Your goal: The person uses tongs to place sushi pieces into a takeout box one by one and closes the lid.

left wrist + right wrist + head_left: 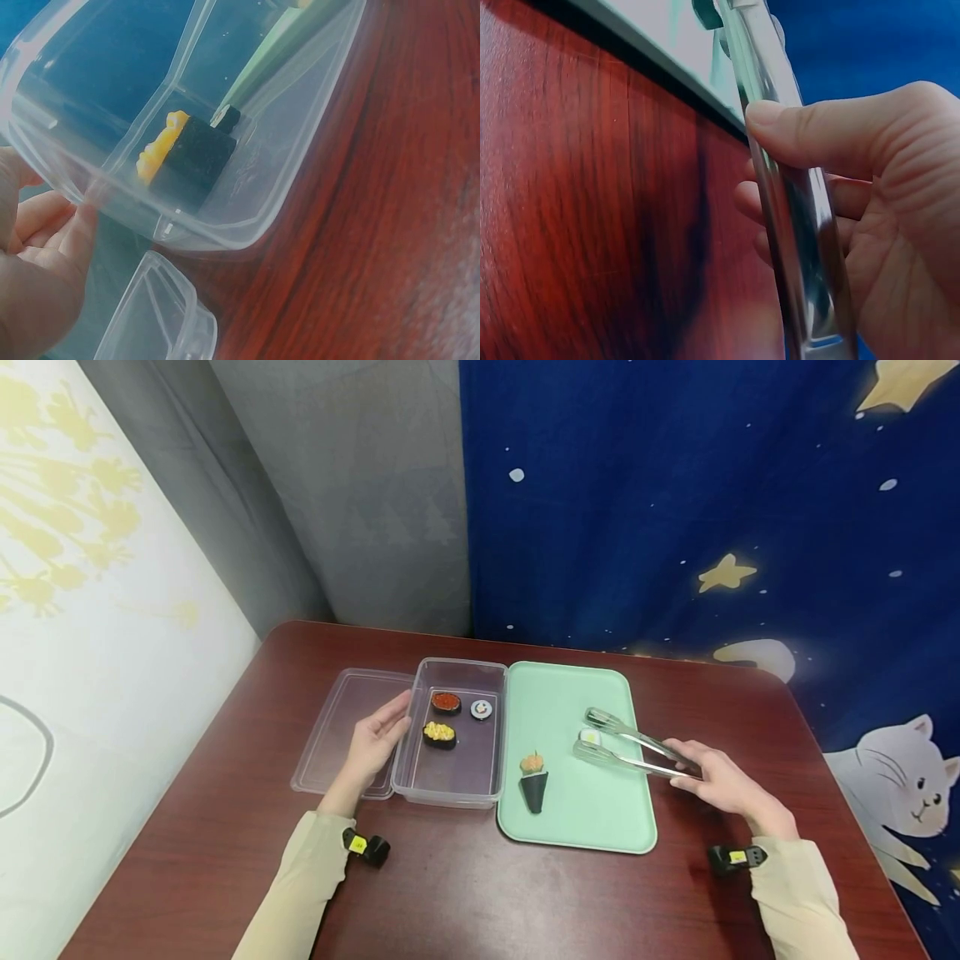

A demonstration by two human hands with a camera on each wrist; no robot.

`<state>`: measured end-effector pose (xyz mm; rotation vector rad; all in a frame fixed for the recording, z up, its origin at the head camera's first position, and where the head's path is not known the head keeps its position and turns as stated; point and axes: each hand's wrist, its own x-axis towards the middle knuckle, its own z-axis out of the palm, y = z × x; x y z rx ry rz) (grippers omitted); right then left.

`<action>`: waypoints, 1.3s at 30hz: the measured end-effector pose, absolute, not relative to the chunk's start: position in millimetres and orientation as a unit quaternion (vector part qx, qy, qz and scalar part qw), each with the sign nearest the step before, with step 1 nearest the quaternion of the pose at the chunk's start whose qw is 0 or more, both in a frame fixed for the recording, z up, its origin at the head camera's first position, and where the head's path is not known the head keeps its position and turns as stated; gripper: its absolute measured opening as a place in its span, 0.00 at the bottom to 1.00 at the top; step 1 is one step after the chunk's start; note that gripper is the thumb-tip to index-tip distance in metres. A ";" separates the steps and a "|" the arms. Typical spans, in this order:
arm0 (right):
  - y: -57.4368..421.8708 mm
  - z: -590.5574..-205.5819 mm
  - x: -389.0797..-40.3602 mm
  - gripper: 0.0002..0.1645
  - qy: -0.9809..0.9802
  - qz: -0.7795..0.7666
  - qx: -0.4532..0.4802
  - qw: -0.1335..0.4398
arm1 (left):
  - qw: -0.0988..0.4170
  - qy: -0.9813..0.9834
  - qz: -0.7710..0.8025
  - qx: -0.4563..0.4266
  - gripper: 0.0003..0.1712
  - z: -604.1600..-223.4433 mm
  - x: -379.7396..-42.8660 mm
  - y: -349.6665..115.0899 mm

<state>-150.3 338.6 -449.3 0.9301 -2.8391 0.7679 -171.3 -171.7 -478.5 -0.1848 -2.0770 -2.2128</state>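
My left hand (372, 743) rests its fingers against the outside of the left wall of a clear plastic container (450, 798). Inside it lie a red-topped sushi piece (446, 702), a yellow-topped one (439, 735) and a small round sushi roll (481, 710). Metal tongs (799, 225) are gripped in my right hand (720, 781), thumb on one arm and fingers behind. Their tips stand apart over the green tray (577, 822), one on either side of a white sushi roll (590, 737) with a yellow-green centre. A dark cone-shaped hand roll (534, 791) lies at the tray's left.
A clear lid (330, 752) lies flat left of the container, partly under my left hand and the container's edge. The tray stands right against the container on the dark red wooden table (465, 893). Curtains (390, 527) hang behind the table's far edge.
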 end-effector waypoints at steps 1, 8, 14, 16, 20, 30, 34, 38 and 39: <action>338.7 -450.0 -150.9 0.29 -0.920 0.248 0.301 0.027 | 0.051 -0.682 -0.727 -0.061 0.24 -478.7 -171.4 -171.8; 340.7 -454.0 -154.8 0.28 -0.918 0.254 0.303 0.026 | 0.047 -0.689 -0.721 -0.062 0.24 -480.0 -172.6 -173.1; 342.6 -455.0 -156.0 0.26 -0.916 0.250 0.312 0.039 | 0.046 -0.691 -0.718 -0.064 0.24 -480.6 -173.1 -173.3; 342.7 -455.2 -156.0 0.26 -0.914 0.251 0.315 0.042 | 0.046 -0.691 -0.718 -0.064 0.24 -480.5 -173.3 -173.2; 342.4 -455.7 -154.9 0.25 -0.912 0.255 0.317 0.045 | 0.046 -0.691 -0.719 -0.063 0.24 -480.3 -173.0 -173.2; 339.1 -451.6 -153.0 0.26 -0.917 0.253 0.304 0.051 | 0.047 -0.693 -0.717 -0.062 0.24 -480.2 -172.5 -173.7; 337.9 -450.2 -153.9 0.26 -0.918 0.256 0.299 0.050 | 0.046 -0.694 -0.716 -0.061 0.24 -480.3 -172.7 -173.6; 337.2 -451.2 -154.4 0.25 -0.915 0.257 0.306 0.049 | 0.047 -0.694 -0.716 -0.063 0.24 -480.6 -172.9 -173.2; 337.0 -451.6 -154.5 0.26 -0.915 0.257 0.308 0.048 | 0.047 -0.693 -0.716 -0.063 0.24 -480.8 -172.9 -173.2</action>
